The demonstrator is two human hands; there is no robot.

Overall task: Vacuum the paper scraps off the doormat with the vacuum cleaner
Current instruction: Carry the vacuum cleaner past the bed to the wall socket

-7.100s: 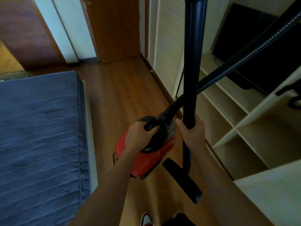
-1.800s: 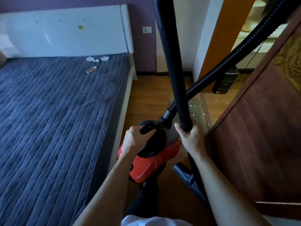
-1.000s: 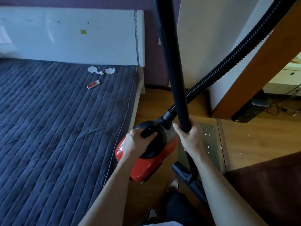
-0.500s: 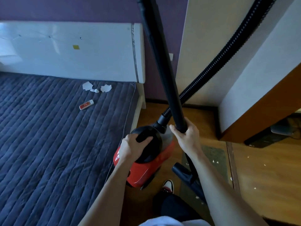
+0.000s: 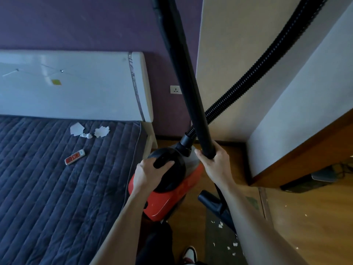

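A red and black vacuum cleaner [image 5: 168, 199] hangs above the wooden floor, carried by its black top handle, which my left hand [image 5: 150, 174] grips. My right hand [image 5: 214, 163] is curled round the black wand [image 5: 183, 73], which rises steeply past the camera. The ribbed black hose [image 5: 254, 73] runs from the body up to the right. The floor nozzle [image 5: 212, 204] hangs low beneath my right forearm. Under it lies the dull green doormat [image 5: 215, 240], strewn with small white paper scraps [image 5: 220, 225]; my arm hides part of it.
A bed with a dark quilted cover [image 5: 57, 188] and white headboard [image 5: 76, 85] fills the left; crumpled paper [image 5: 89, 131] and a small red-white object [image 5: 74, 157] lie on it. A wall corner [image 5: 248, 92] and wooden door frame [image 5: 298, 155] stand right. A wall socket [image 5: 176, 89] is behind.
The view has swung from a wardrobe and hallway round to the bedside. The doormat has come beneath the nozzle, and its scraps now show close by. Both hands keep the same holds.
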